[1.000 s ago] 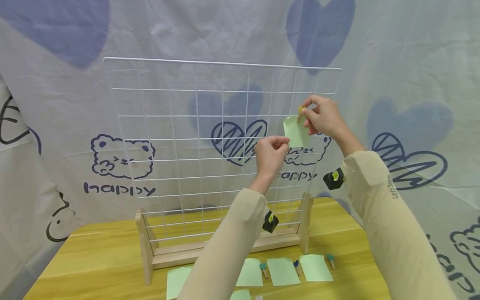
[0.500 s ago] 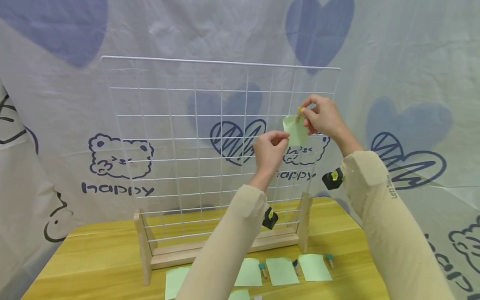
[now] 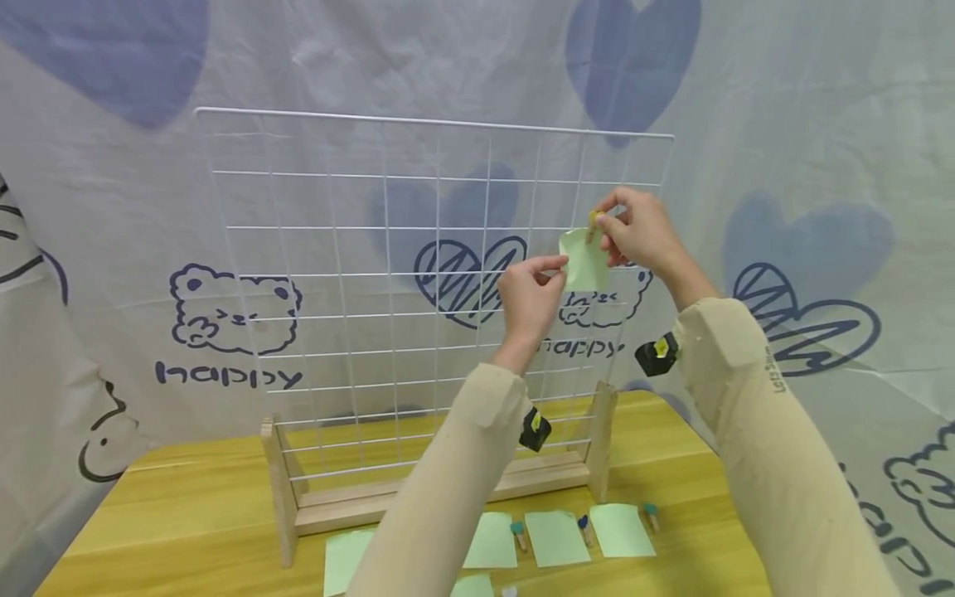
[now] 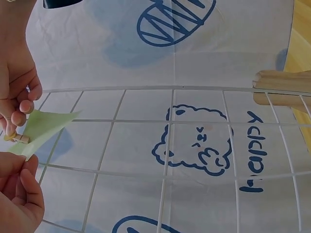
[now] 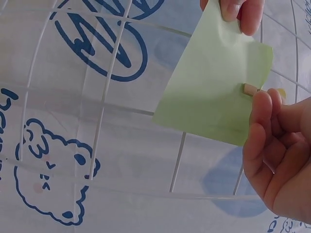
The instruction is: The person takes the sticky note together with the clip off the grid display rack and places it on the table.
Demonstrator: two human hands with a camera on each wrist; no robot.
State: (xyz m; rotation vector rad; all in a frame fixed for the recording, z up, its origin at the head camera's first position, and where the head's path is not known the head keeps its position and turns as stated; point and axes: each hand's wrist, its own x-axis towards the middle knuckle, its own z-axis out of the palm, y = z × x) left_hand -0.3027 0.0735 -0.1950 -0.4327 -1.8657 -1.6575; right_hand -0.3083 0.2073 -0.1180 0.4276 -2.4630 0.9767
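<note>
A pale green paper note (image 3: 584, 264) hangs in front of the upper right of a white wire grid (image 3: 358, 274). My right hand (image 3: 637, 228) pinches a small wooden clothespin (image 5: 250, 89) with a yellow top at the note's upper edge. The clothespin's wooden tip lies over the paper in the right wrist view. My left hand (image 3: 531, 300) pinches the left edge of the note between thumb and finger, also visible in the left wrist view. Whether the clothespin is also clamped on a grid wire cannot be told.
The grid stands in a wooden base (image 3: 440, 493) on a wood-grain table (image 3: 194, 497). Several green notes (image 3: 555, 539) lie in front, with clothespins (image 3: 519, 535) between them and another clothespin (image 3: 652, 517) at the right. A patterned cloth (image 3: 336, 50) hangs behind.
Both hands keep their hold on the note and clothespin. My left hand's fingers have shifted slightly up along the note's edge. The whole view has drifted a little.
</note>
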